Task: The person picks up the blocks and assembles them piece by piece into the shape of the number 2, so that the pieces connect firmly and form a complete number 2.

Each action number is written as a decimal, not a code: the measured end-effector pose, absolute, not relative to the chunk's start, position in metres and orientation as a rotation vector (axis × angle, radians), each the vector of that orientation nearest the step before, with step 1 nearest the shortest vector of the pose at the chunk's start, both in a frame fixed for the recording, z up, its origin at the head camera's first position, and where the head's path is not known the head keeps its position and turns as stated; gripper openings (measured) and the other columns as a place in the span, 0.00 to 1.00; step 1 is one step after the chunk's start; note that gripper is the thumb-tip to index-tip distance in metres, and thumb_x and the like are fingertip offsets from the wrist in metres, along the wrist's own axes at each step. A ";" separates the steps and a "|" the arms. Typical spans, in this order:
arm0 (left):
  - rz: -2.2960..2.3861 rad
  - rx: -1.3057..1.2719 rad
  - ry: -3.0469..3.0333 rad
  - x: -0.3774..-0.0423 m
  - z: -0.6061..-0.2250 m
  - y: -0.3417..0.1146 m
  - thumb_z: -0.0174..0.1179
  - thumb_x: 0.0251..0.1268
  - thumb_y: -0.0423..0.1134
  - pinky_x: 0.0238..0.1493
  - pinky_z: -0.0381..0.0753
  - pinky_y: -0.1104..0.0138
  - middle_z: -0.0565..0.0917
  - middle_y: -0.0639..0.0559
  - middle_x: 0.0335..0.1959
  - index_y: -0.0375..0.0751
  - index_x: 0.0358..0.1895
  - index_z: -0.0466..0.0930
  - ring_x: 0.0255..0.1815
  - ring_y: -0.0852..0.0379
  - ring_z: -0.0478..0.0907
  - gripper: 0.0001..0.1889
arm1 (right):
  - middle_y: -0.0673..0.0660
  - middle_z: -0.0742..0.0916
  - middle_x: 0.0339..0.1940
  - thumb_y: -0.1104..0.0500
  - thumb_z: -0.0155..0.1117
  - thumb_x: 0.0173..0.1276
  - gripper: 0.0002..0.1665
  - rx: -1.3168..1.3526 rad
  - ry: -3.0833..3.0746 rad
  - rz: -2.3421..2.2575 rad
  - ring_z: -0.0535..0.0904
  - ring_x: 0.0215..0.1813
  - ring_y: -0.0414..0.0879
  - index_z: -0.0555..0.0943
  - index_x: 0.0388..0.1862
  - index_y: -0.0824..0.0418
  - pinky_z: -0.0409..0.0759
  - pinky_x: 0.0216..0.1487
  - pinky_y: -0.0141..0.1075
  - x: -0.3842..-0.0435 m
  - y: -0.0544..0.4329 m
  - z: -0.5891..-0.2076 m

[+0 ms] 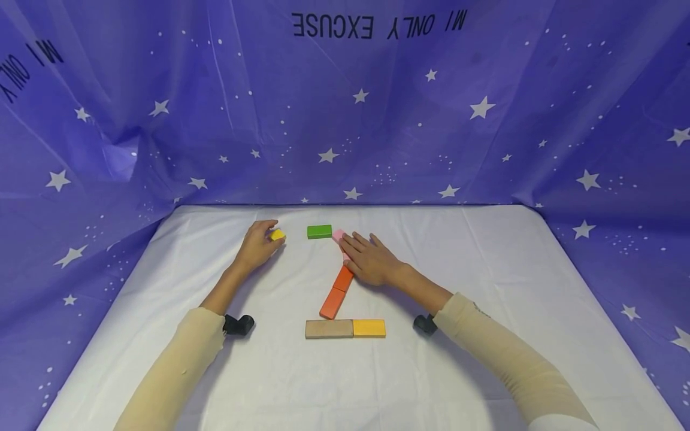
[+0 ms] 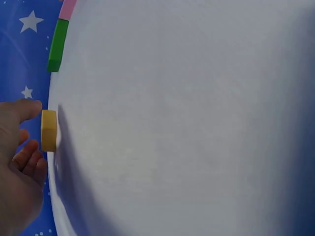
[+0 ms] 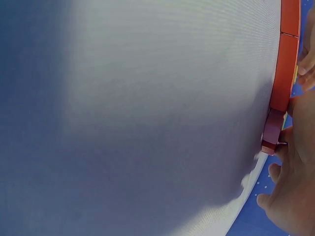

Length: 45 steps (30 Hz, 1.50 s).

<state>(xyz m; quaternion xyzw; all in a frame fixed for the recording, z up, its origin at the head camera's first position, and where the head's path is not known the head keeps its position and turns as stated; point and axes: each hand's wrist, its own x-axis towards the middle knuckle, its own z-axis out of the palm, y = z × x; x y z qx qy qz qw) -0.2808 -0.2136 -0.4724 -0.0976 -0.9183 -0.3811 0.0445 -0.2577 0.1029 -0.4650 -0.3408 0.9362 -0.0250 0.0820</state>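
Beyond the other blocks on the left, my left hand (image 1: 256, 246) holds a small yellow block (image 1: 277, 234) between thumb and fingers; in the left wrist view the yellow block (image 2: 48, 131) stands by the thumb. My right hand (image 1: 374, 262) lies with outstretched fingers over a slanting row of blocks, partly hiding them. A pink block (image 1: 338, 234) shows past its fingertips, and an orange-red block (image 1: 344, 278) emerges near the thumb, with another orange-red block (image 1: 332, 303) end to end with it. In the right wrist view the fingers touch a shaded pinkish block (image 3: 273, 126).
A green block (image 1: 320, 231) lies beside the pink one. Nearer me, a plain wooden block (image 1: 329, 329) and a yellow-orange block (image 1: 369, 328) touch end to end. White cloth (image 1: 259, 383) covers the table, and a purple starred curtain (image 1: 334, 120) hangs behind. Black wrist devices sit at both sleeves.
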 end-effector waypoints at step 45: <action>-1.086 -0.492 -2.839 -0.295 -0.476 -0.189 0.61 0.65 0.29 0.59 0.73 0.49 0.78 0.30 0.56 0.25 0.61 0.76 0.57 0.38 0.75 0.22 | 0.53 0.54 0.82 0.43 0.33 0.83 0.36 -1.024 2.785 -0.054 0.45 0.81 0.52 0.48 0.83 0.55 0.42 0.77 0.56 -0.258 0.104 -0.461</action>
